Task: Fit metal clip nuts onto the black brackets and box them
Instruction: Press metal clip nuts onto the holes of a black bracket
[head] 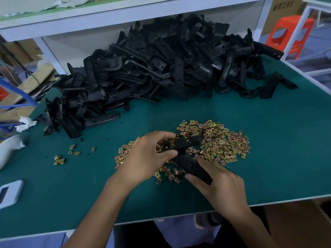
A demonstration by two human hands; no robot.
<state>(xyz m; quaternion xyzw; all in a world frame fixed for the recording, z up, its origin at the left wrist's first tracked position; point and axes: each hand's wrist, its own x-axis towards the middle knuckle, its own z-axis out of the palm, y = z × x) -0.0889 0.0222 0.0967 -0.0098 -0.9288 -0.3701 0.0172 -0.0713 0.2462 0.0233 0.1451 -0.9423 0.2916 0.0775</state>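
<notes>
I hold one black bracket (pixel 186 151) just above a heap of brass-coloured clip nuts (pixel 220 140) on the green table (pixel 268 167). My left hand (pixel 148 156) grips the bracket at its bend, thumb and fingers curled around it. My right hand (pixel 220 179) grips the bracket's near arm from below. Whether a clip nut sits on this bracket I cannot tell. A large pile of black brackets (pixel 161 68) fills the back of the table.
A few stray clip nuts (pixel 66 154) lie at the left. A white device (pixel 10 192) and a white object (pixel 10 147) sit at the left edge, with crumpled tissue (pixel 26 123). A shelf (pixel 107 9) overhangs the pile; an orange stool (pixel 290 33) stands far right.
</notes>
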